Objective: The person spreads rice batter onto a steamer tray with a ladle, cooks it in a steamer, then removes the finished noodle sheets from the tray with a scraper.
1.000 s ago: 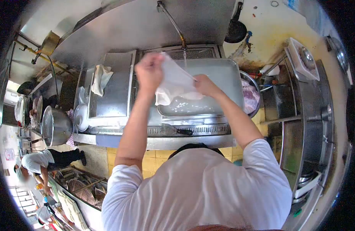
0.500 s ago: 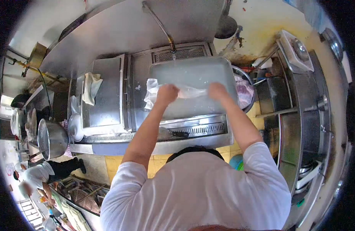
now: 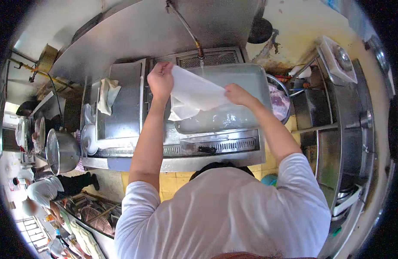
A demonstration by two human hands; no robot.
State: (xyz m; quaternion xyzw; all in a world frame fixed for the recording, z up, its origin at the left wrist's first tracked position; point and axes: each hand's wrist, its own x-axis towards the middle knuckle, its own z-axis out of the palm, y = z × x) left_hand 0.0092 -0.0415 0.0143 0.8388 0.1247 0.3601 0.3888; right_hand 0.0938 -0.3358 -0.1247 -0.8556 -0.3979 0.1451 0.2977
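Observation:
A wet white cloth (image 3: 197,91) is spread at a slant above a wide tub (image 3: 266,84) of cloudy water. My left hand (image 3: 160,80) is closed on its upper left corner, raised near the tub's left side. Lower down, my right hand (image 3: 239,94) pinches the right end of the cloth over the tub. The cloth's lower left part hangs in folds by the tub's left edge. Behind it, a thin stream of water runs from a faucet pipe (image 3: 186,26) into the tub.
A folded cream cloth (image 3: 107,96) lies on the steel counter (image 3: 123,93) to the left. Right of the tub is a round metal bowl (image 3: 280,101) with pinkish contents. A large steel pot (image 3: 63,151) stands at far left. Another person (image 3: 45,192) leans over a table at lower left.
Both hands were low over the tub with the cloth bunched between them. My left hand has risen up and to the left, and the cloth is now spread out.

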